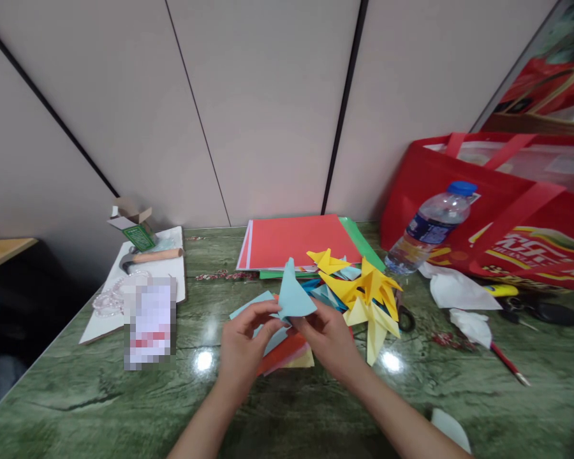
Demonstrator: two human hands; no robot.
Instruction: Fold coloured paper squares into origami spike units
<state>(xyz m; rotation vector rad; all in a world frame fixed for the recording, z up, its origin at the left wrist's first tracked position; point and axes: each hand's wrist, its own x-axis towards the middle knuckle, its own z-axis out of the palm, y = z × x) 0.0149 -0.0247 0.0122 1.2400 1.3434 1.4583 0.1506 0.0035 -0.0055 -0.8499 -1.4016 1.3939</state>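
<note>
Both my hands hold a light blue folded paper (294, 294) just above a green marble table (100, 395). My left hand (243, 344) pinches its lower left edge with closed fingers. My right hand (330, 338) grips its lower right corner, fingers closed. The paper's point stands upward. Under my hands lie loose sheets in orange, yellow and blue (287, 357). To the right of my right hand sits a heap of folded yellow paper shapes (368, 296).
A stack of red and green sheets (296, 242) lies at the back. A water bottle (428, 229) leans on a red bag (497, 204). White tissues (459, 293), scissors (404, 315), a red pencil (507, 363). At left, a white board (165, 268) carries a hammer (148, 256), beads and a small box.
</note>
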